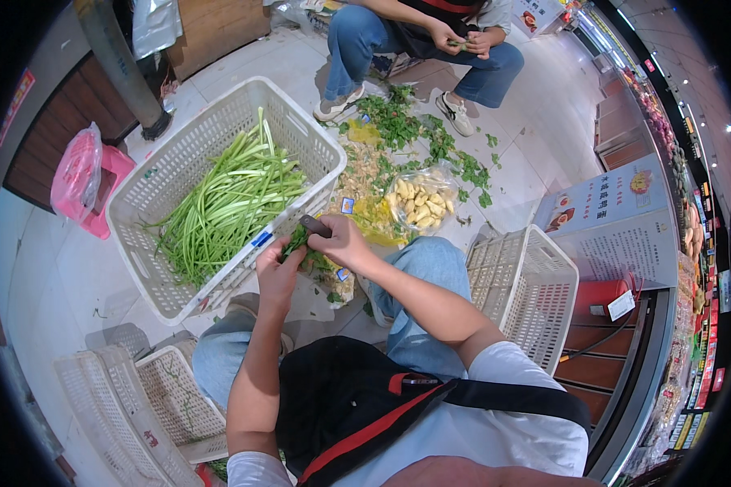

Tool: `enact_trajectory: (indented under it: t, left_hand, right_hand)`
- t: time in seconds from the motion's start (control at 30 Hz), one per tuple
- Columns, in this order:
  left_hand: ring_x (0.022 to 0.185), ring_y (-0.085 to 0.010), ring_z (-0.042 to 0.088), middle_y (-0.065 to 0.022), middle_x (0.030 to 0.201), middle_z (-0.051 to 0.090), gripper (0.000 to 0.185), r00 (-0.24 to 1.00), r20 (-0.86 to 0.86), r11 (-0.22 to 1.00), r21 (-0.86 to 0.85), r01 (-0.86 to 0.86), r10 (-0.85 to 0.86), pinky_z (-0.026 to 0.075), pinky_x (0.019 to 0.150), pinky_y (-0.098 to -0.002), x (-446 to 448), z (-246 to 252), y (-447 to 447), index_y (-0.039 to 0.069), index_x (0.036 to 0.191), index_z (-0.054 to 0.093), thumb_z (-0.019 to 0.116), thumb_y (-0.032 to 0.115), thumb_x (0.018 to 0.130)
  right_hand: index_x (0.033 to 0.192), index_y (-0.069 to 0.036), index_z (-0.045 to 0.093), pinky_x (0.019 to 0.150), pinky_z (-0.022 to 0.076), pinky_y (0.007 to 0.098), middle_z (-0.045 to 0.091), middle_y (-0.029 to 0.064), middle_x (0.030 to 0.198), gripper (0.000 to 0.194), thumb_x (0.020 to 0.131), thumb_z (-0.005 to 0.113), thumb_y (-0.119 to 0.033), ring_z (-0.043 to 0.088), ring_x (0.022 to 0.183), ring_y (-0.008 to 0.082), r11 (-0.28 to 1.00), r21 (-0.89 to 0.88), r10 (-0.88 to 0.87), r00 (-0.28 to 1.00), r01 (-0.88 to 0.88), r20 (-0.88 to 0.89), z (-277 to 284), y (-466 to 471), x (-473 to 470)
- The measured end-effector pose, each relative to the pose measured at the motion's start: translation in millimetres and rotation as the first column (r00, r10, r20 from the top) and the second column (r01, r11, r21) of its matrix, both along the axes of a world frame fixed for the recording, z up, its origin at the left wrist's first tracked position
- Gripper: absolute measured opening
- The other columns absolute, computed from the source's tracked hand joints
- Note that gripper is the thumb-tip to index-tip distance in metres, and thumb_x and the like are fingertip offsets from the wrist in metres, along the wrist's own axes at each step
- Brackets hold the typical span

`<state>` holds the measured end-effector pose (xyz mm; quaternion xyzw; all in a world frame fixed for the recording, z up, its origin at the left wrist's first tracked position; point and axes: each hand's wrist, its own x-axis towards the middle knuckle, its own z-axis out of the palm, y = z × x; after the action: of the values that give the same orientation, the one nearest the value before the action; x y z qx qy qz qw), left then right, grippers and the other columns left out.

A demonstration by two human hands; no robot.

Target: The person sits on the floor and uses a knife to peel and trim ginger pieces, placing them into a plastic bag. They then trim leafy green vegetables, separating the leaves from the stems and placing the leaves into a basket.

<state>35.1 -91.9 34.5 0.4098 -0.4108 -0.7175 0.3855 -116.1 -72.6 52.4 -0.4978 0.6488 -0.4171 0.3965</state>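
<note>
My left hand [279,265] grips a small bunch of green leafy stems [295,241] above the near side of a white plastic crate. In my right hand [343,242] is a dark-handled tool [315,226], its working end hidden by my fingers and the greens. Both hands meet close together at the leaves. Inside the white slotted crate [186,304] lies a heap of long, thin green stalks [237,195] with pale ends, mostly without leaves. Loose green leaves [396,122] and yellow net bags [374,222] cover the floor beyond my hands.
A see-through bag of peeled pale-yellow pieces [422,201] sits on the floor. Across from me a seated person [457,45] handles greens. White crates stand at my right [533,286] and left [122,408]. A pink stool [111,189] is behind the large crate, near a pipe [119,67].
</note>
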Motion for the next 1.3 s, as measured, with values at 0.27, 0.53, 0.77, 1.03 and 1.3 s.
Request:
enact_trajectory:
  t: [0.27,0.53,0.77,1.03,1.3]
  left_hand:
    - [0.062,-0.0068,0.055,-0.0011,0.076,0.061,0.016,1.0,0.001,0.998,0.058,0.01,-0.01,0.042,0.055,-0.0198,2,2,-1,0.0,0.095,0.062,0.059,0.002,0.079]
    - [0.064,-0.0079,0.055,-0.0022,0.078,0.062,0.018,0.99,0.13,0.999,0.024,0.047,-0.05,0.043,0.057,-0.0205,6,4,-4,-0.001,0.096,0.062,0.056,0.002,0.079]
    - [0.072,-0.0118,0.06,-0.0049,0.085,0.064,0.021,0.997,-0.045,0.961,0.273,-0.044,0.058,0.048,0.067,-0.0245,12,11,-2,0.0,0.1,0.062,0.056,0.003,0.08]
    - [0.089,-0.0176,0.059,-0.0089,0.103,0.061,0.026,0.955,-0.259,0.918,0.394,-0.033,0.146,0.049,0.079,-0.0313,12,5,-10,0.001,0.11,0.054,0.051,0.003,0.084]
    - [0.093,-0.0175,0.058,-0.0084,0.106,0.061,0.029,0.934,-0.322,0.914,0.406,-0.012,0.156,0.047,0.081,-0.0307,10,-2,-11,0.002,0.113,0.054,0.048,0.001,0.084]
  right_hand:
    - [0.067,0.005,0.05,0.05,0.0372,0.0328,0.047,0.0121,0.055,0.026,0.067,0.059,-0.019,0.046,0.052,0.0159,1.0,0.017,-0.007,0.999,0.008,-0.052,5,0,2]
    - [0.072,0.003,0.055,0.053,0.0411,0.0363,0.053,0.0165,0.06,0.022,0.067,0.059,-0.018,0.052,0.055,0.027,0.999,-0.043,0.0,0.981,-0.008,-0.192,-3,0,2]
    - [0.08,-0.002,0.06,0.046,0.0307,0.0204,0.046,-0.0056,0.059,0.01,0.08,0.061,-0.012,0.039,0.051,0.0028,0.986,0.022,-0.168,0.981,0.166,0.094,-5,-10,-15]
    - [0.088,-0.004,0.062,0.046,0.0304,0.0174,0.054,-0.0056,0.066,0.011,0.079,0.061,-0.01,0.041,0.051,0.0009,0.985,0.146,0.014,0.879,-0.094,0.476,17,1,-10]
    - [0.097,-0.001,0.06,0.063,0.0427,0.0204,0.062,-0.0005,0.084,0.024,0.076,0.067,-0.013,0.054,0.07,0.0051,0.972,0.224,-0.158,0.891,0.066,0.425,13,-5,-17]
